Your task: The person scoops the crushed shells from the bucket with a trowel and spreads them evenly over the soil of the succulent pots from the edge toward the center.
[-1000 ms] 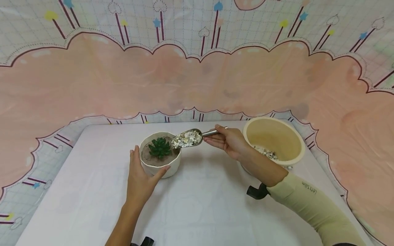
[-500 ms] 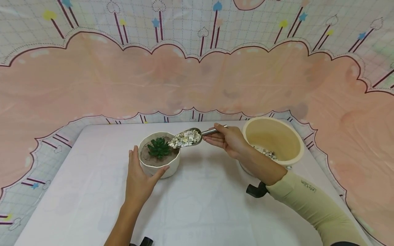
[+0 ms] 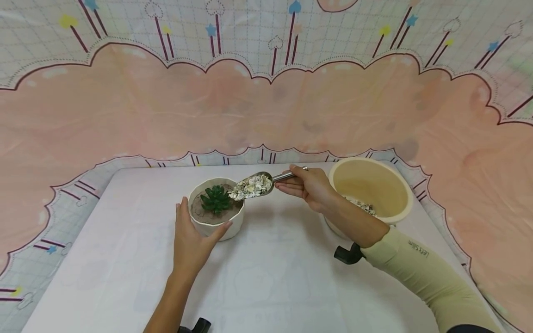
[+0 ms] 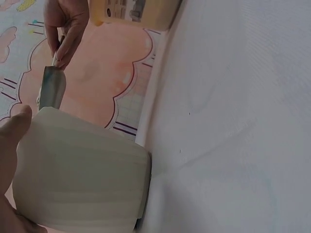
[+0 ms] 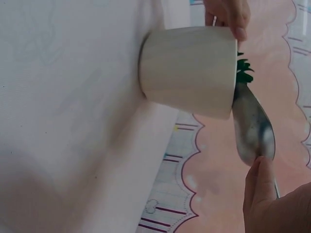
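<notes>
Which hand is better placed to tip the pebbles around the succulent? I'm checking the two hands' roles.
The right hand: it grips the scoop, loaded with pebbles, its tip over the white pot rim. The left hand holds the pot's near side.

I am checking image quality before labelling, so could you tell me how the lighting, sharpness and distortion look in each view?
Head view: even, soft light, faint shadows under the white pot and scoop, wide-angle bending at the backdrop edges, pebbles sharp. Left wrist view: rolled sideways, dimmer, the left hand close and blurred. Right wrist view: also rolled, the pot in focus, the right hand soft, a dull sheen on the scoop.
</notes>
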